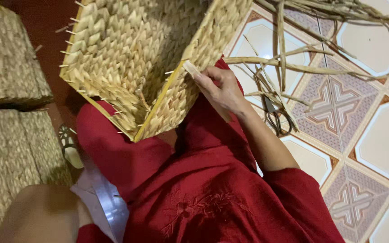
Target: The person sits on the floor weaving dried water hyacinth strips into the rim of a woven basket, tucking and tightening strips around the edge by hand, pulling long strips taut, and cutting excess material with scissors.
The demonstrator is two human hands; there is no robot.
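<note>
Pinching a pale strand end (191,68) between thumb and fingers, her right hand (221,87) presses it at the woven basket's (131,58) corner edge, seemingly for control; basket rests across her lap; left hand unseen.

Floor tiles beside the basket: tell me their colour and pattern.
Floor tiles: white octagons with reddish-brown borders, between grey squares bearing white cross motifs; the head view shows them.

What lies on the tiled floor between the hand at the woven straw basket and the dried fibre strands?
In the head view, dark-handled scissors lie between the right hand and the strands.
</note>
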